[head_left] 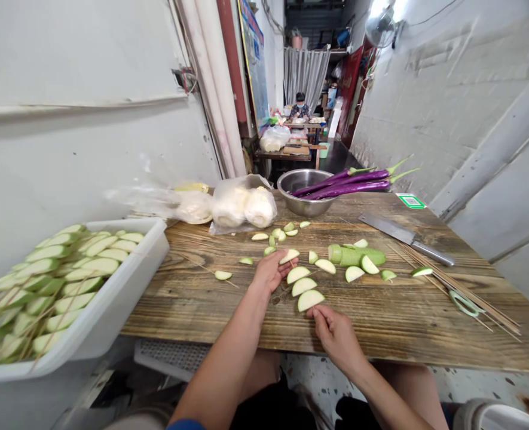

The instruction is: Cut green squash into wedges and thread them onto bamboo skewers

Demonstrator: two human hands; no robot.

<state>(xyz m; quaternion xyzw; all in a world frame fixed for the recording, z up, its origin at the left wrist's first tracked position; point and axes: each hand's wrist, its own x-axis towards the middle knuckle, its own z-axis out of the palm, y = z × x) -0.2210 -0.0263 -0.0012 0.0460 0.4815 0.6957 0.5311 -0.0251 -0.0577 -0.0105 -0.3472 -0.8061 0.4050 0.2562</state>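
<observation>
My left hand (272, 272) is closed around a half-moon zucchini slice (290, 256), held at the far end of a row. In my right hand (336, 331), thumb and fingers pinch the near end of a skewer, mostly hidden by the slices. Several pale half-moon slices (303, 286) sit on that skewer, between the two hands. Just right of them lies a partly sliced green zucchini (358, 256), with loose slices (354, 274) beside it. Smaller pieces (282, 235) are scattered beyond my left hand.
At left stands a white tub (150, 239) of skewered slices. A cleaver (390, 229), bare skewers (465, 286) and a green-handled peeler (465, 303) lie right. Behind are a steel bowl (306, 206), purple eggplants (358, 184) and bagged white vegetables (241, 206). A person (300, 107) sits far back.
</observation>
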